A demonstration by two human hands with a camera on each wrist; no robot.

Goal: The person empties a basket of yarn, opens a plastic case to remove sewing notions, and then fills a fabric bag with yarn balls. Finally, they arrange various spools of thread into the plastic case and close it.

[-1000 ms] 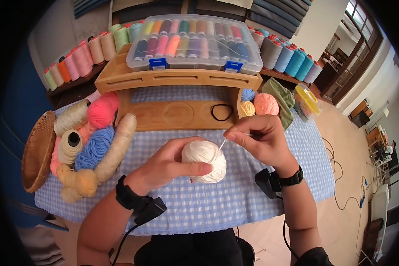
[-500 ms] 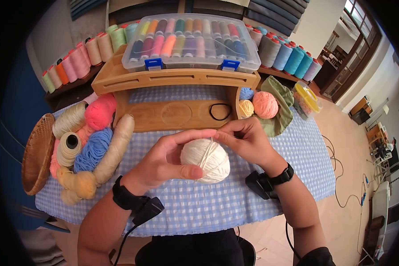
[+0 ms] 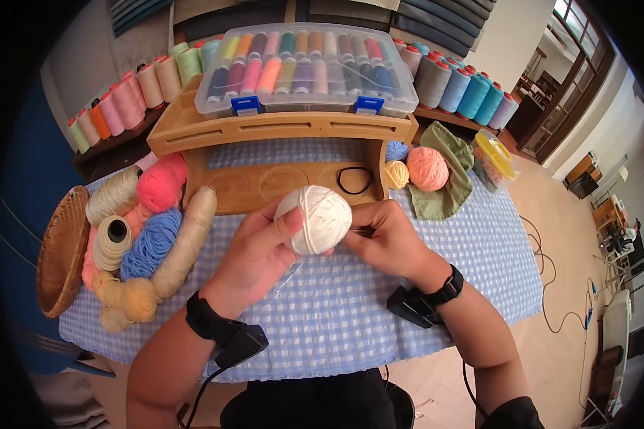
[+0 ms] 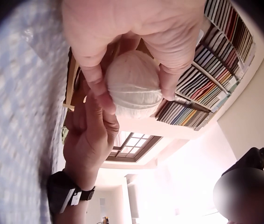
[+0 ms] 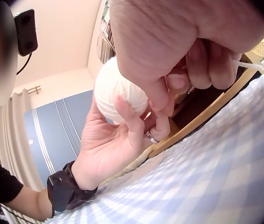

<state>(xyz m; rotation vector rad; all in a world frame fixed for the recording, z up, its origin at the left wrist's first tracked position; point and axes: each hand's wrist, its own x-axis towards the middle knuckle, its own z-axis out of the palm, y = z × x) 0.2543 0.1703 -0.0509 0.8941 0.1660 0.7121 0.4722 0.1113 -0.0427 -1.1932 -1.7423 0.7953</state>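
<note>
A ball of white yarn is held up above the checked cloth by my left hand, thumb across its near side and fingers around the back. Against the ball's right side, my right hand has its fingers curled in and pinches the yarn. From those curled fingers a white yarn end sticks out in the right wrist view. The left wrist view shows the ball between the thumb and fingers, with the right hand's fingertips close at its lower left.
Beyond the hands stands a wooden shelf bearing a clear case of thread spools. Yarn skeins and balls, including a blue skein, lie left beside a wicker basket. At right are a pink yarn ball and green cloth.
The left hand has raised and turned the ball. The right hand, earlier pulling a strand out to the upper right, has come in and down to the ball's right side.
</note>
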